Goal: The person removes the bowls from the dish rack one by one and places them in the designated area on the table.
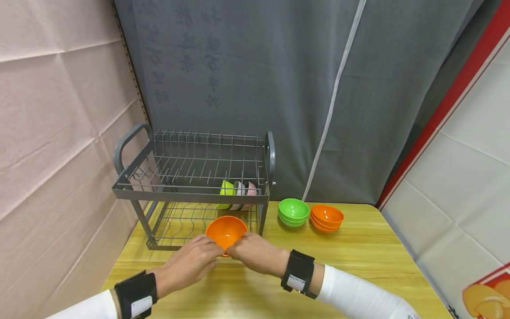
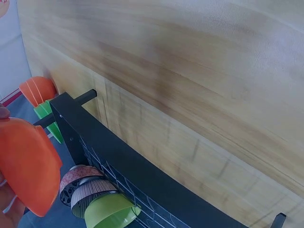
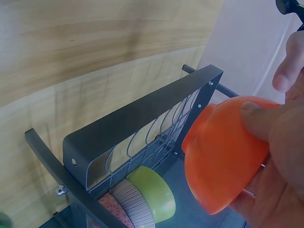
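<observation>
An orange bowl (image 1: pixel 226 230) is in front of the dish rack, its inside facing up in the head view. My left hand (image 1: pixel 191 260) holds its near left side, and part of that hand (image 2: pixel 10 209) shows at the edge of the left wrist view. On the near right side, my right hand (image 1: pixel 259 253) grips the same bowl. The right wrist view shows the right thumb (image 3: pixel 254 116) pressed against the orange bowl (image 3: pixel 221 152), with fingers curled beneath it. The hands meet close together at the near rim.
A dark two-tier dish rack (image 1: pixel 191 195) stands behind the hands. Its lower tier holds a lime-green bowl (image 1: pixel 226 189), a striped bowl (image 1: pixel 239 190) and a pink patterned bowl (image 1: pixel 251 190) on edge. Stacked green bowls (image 1: pixel 293 210) and orange bowls (image 1: pixel 327 216) stand right of it.
</observation>
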Demonstrator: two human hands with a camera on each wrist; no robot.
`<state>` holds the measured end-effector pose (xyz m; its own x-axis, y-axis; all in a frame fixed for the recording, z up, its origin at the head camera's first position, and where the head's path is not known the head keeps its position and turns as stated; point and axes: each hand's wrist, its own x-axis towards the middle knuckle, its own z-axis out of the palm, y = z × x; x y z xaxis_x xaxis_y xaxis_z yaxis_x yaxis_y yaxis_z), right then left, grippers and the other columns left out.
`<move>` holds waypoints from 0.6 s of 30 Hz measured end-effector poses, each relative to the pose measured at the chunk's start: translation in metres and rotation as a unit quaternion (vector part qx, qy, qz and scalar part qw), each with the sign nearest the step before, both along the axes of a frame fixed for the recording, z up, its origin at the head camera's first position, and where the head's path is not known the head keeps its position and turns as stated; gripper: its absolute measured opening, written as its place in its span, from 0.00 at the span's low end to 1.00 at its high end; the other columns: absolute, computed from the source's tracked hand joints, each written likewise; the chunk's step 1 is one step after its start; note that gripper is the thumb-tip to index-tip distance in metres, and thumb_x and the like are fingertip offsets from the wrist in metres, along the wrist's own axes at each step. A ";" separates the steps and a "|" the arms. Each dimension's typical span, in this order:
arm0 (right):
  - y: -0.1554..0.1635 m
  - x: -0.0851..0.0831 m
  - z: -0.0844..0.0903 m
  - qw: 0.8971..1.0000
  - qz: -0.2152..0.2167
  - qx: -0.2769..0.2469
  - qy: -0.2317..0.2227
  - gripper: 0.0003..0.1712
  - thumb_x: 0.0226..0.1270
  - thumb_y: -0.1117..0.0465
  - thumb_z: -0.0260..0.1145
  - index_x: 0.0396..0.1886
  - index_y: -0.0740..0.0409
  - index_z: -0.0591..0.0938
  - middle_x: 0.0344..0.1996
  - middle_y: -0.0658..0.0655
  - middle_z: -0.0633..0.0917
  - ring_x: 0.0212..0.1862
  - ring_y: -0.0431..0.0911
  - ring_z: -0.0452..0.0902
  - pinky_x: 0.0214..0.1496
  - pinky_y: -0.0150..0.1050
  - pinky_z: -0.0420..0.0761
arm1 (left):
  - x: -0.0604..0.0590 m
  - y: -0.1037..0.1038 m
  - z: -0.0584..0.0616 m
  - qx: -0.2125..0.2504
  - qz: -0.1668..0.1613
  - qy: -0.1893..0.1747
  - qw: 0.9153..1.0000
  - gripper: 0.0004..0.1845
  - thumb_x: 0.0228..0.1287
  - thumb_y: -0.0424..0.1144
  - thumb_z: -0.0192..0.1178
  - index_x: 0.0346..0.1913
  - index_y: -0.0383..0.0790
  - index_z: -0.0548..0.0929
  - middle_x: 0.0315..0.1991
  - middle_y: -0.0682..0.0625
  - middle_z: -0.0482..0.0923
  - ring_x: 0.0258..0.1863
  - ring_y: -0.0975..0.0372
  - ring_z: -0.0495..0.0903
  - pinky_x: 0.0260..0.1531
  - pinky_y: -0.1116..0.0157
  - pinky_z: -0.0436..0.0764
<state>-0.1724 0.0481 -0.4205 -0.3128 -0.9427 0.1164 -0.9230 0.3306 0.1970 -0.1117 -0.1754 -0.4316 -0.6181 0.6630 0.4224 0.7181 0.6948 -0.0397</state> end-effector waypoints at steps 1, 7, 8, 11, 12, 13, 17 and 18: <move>0.001 0.000 0.000 1.000 0.000 0.001 0.002 0.04 0.71 0.58 0.66 0.36 0.41 0.85 0.27 0.38 0.87 0.27 0.30 0.75 0.37 0.24 0.76 | 0.000 0.000 0.000 -0.004 0.001 -0.002 1.000 0.12 0.60 0.42 0.72 0.46 0.50 0.87 0.44 0.59 0.89 0.46 0.64 0.84 0.56 0.59 0.82; 0.004 0.001 -0.002 1.000 0.001 0.007 0.015 0.04 0.71 0.57 0.66 0.35 0.41 0.84 0.24 0.38 0.84 0.24 0.30 0.71 0.31 0.23 0.72 | 0.003 0.001 -0.002 -0.027 0.009 -0.017 0.999 0.17 0.72 0.51 0.60 0.56 0.48 0.86 0.54 0.53 0.87 0.56 0.59 0.83 0.61 0.55 0.80; 0.005 0.002 -0.002 1.000 -0.001 0.009 0.017 0.04 0.70 0.57 0.66 0.35 0.41 0.84 0.24 0.38 0.84 0.24 0.30 0.71 0.32 0.23 0.72 | 0.004 0.001 -0.001 -0.030 0.012 -0.021 0.999 0.18 0.74 0.53 0.58 0.57 0.48 0.86 0.56 0.52 0.86 0.57 0.57 0.83 0.62 0.54 0.80; 0.007 0.003 -0.002 1.000 -0.006 0.014 0.023 0.03 0.69 0.55 0.67 0.35 0.40 0.84 0.24 0.37 0.84 0.24 0.30 0.72 0.33 0.25 0.72 | 0.005 0.001 0.000 -0.038 0.025 -0.040 0.998 0.24 0.76 0.56 0.53 0.63 0.47 0.82 0.63 0.48 0.82 0.63 0.54 0.80 0.66 0.50 0.77; 0.008 0.003 -0.002 1.000 -0.007 0.015 0.024 0.02 0.69 0.55 0.68 0.35 0.40 0.84 0.24 0.37 0.85 0.25 0.30 0.72 0.33 0.25 0.73 | 0.005 0.001 0.001 -0.040 0.030 -0.049 0.998 0.25 0.77 0.57 0.51 0.65 0.47 0.80 0.65 0.48 0.81 0.65 0.53 0.79 0.67 0.49 0.76; 0.009 0.004 -0.001 1.000 -0.008 0.017 0.024 0.02 0.69 0.54 0.67 0.34 0.40 0.84 0.24 0.37 0.85 0.24 0.30 0.72 0.33 0.25 0.73 | 0.005 0.001 0.001 -0.042 0.035 -0.058 0.997 0.27 0.77 0.58 0.50 0.67 0.46 0.79 0.67 0.47 0.79 0.66 0.52 0.77 0.68 0.48 0.75; 0.012 0.005 -0.002 1.000 -0.010 0.018 0.016 0.02 0.70 0.53 0.67 0.36 0.40 0.84 0.25 0.37 0.85 0.25 0.30 0.71 0.35 0.25 0.74 | 0.006 0.002 0.003 -0.049 0.050 -0.077 0.995 0.31 0.77 0.60 0.48 0.73 0.46 0.72 0.71 0.45 0.74 0.71 0.49 0.72 0.70 0.45 0.72; 0.013 0.005 -0.002 1.000 -0.011 0.018 0.015 0.02 0.70 0.53 0.67 0.36 0.40 0.85 0.26 0.37 0.86 0.26 0.30 0.72 0.35 0.25 0.75 | 0.006 0.003 0.003 -0.052 0.053 -0.079 0.994 0.32 0.77 0.60 0.48 0.74 0.46 0.71 0.72 0.45 0.73 0.72 0.49 0.71 0.71 0.45 0.71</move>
